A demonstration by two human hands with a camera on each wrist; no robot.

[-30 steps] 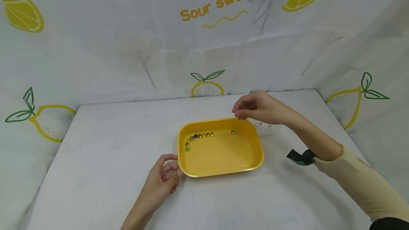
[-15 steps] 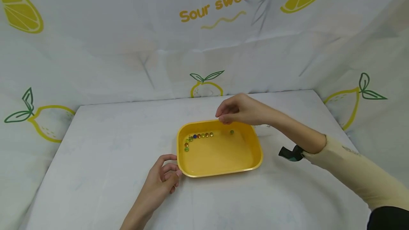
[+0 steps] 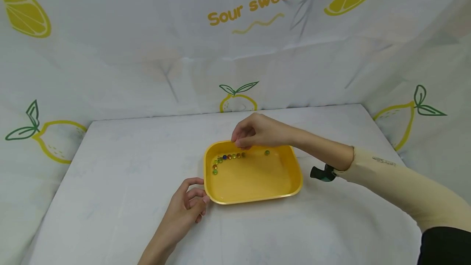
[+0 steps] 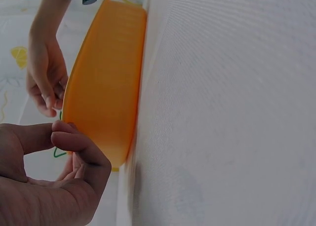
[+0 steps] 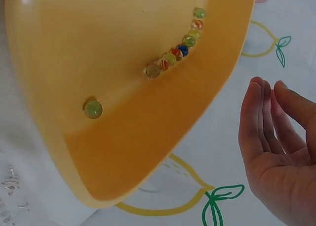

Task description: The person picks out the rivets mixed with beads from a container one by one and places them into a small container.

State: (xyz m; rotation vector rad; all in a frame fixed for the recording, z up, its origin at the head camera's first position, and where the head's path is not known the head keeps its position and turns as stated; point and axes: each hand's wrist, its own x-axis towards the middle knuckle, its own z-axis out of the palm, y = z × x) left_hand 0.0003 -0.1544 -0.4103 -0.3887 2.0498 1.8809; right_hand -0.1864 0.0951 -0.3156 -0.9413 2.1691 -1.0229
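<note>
A yellow tray (image 3: 254, 179) lies on the white table, with glass marbles inside it. Along its far left corner runs a bent row of marbles (image 3: 234, 156), green, orange and blue. One green marble (image 5: 93, 109) sits apart, toward the tray's right side. My left hand (image 3: 185, 209) has loosely bent fingers touching the outside of the tray's left end, the thumb at the rim. Over the far rim, just above the row's right end, is my right hand (image 3: 257, 130), fingers curved toward the thumb. I cannot tell whether something small is between its fingertips.
A white cloth backdrop (image 3: 147, 72) with printed lemons stands behind and beside the table. Right of the tray, small clear pieces (image 5: 12, 181) lie on the table. A dark strap (image 3: 324, 173) hangs from the right sleeve.
My right hand has moved left and slightly nearer along the tray's far rim, from its right corner to above the marble row. The left hand and the marbles have stayed put.
</note>
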